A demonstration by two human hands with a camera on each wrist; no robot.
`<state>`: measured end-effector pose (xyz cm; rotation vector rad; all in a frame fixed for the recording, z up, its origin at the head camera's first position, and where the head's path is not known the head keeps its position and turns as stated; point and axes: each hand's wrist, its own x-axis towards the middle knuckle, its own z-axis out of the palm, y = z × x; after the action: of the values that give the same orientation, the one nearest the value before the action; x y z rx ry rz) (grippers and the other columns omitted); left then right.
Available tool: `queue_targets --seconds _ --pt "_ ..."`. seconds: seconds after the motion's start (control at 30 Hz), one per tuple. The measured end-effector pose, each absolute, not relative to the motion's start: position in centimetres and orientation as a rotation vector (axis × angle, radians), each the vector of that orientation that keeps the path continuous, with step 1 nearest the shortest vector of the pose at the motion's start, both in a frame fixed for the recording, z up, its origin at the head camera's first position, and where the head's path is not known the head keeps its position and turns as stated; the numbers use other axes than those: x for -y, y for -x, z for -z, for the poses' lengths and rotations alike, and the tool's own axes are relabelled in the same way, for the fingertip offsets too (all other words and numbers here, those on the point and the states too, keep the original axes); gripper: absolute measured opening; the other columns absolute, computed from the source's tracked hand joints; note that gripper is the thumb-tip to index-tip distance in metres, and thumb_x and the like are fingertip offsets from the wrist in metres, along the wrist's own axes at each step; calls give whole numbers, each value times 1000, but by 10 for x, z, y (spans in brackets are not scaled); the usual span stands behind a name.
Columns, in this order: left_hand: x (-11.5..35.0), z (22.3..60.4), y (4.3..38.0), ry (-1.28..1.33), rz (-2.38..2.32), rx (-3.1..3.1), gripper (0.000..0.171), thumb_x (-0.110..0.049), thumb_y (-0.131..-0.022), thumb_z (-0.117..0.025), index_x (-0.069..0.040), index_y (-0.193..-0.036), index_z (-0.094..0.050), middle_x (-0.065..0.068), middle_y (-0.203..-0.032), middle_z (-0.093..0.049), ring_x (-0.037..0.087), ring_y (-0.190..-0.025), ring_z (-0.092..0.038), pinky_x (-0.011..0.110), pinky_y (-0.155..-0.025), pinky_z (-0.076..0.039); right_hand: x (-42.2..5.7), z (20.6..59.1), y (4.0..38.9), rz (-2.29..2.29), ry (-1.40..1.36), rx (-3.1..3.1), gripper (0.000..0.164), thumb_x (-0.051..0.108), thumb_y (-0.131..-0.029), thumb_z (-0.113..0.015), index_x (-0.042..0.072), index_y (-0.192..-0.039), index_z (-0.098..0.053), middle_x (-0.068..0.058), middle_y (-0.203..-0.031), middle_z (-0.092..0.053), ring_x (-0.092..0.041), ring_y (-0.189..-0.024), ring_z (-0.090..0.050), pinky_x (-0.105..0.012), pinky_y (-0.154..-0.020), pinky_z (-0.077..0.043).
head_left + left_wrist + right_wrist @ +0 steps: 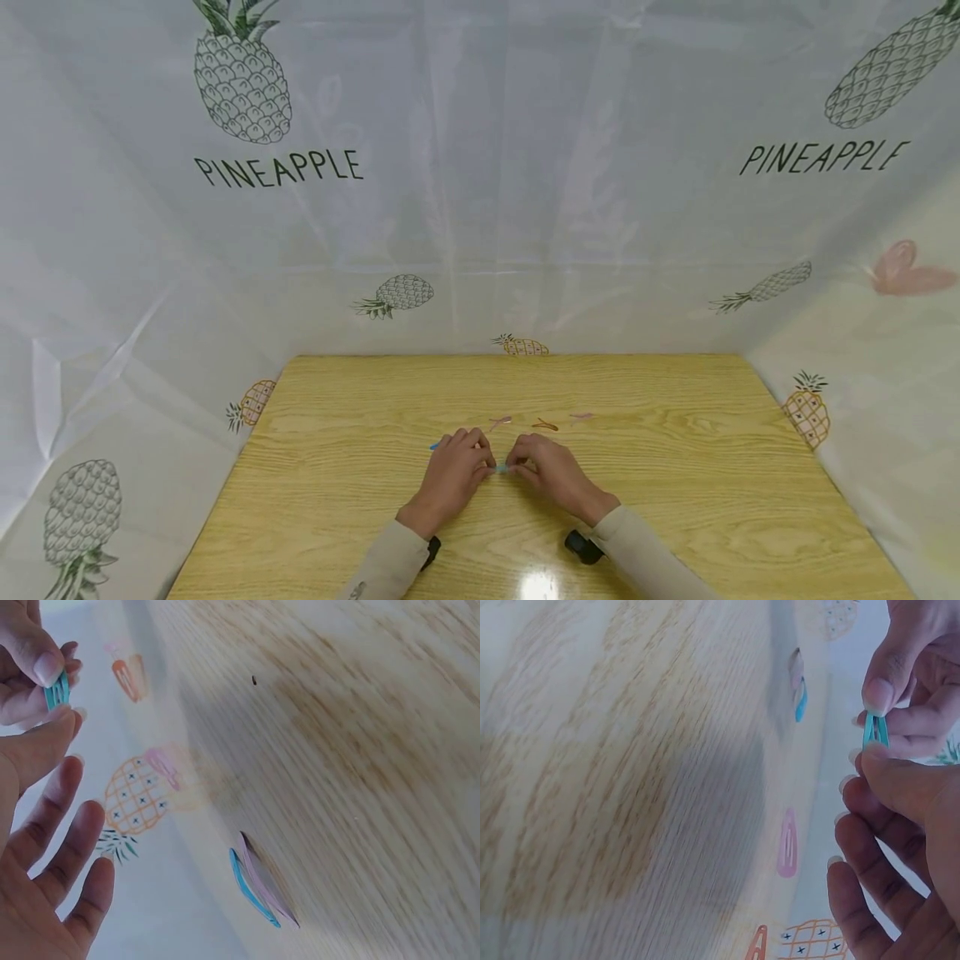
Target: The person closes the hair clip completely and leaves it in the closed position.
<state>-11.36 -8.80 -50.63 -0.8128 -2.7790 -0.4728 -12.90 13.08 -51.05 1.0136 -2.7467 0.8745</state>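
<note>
A teal snap hair clip (875,730) is pinched at its two ends between my hands, a little above the tabletop. My left hand (455,468) grips one end between thumb and fingertips. At the other end, the thumb and forefinger of my right hand (551,468) hold on. In the left wrist view the slotted body of the teal clip (57,691) shows between both thumbs, the tips covering its ends. The other fingers of the left hand (45,847) are spread and slightly bent.
Beyond the hands lie a pink clip (500,420), an orange clip (546,424) and another pinkish clip (581,416). A blue clip (253,891) rests beside a pale lilac clip (264,877) near the left hand. A pineapple-print sheet (480,208) borders the wooden table (712,483).
</note>
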Motion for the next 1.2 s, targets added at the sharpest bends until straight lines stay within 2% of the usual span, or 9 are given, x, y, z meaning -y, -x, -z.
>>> queue_targets --seconds 0.5,1.03,1.2 --pt "97 504 114 923 691 2743 5 -14 -90 -84 -15 -89 -80 -6 -108 -62 13 -95 -57 33 -85 -48 -133 507 129 -1010 -1133 2736 6 8 -96 -77 13 -94 -76 8 -95 -70 -6 -92 -64 -27 -79 -56" --pt "101 501 114 979 760 2725 6 -13 -89 -85 -16 -88 -80 -7 -108 -62 13 -96 -56 33 -84 -46 -135 506 132 -1049 -1240 2642 8 5 -94 -79 12 -94 -75 3 -94 -72 -3 -90 -63 -25 -80 -57" --pt "103 502 114 1003 753 2695 6 -14 -88 -85 -18 -89 -80 -8 -107 -61 11 -93 -55 31 -82 -46 -136 506 133 -1070 -1288 2636 6 7 -95 -78 13 -96 -78 7 -97 -73 -3 -90 -61 -25 -78 -54"
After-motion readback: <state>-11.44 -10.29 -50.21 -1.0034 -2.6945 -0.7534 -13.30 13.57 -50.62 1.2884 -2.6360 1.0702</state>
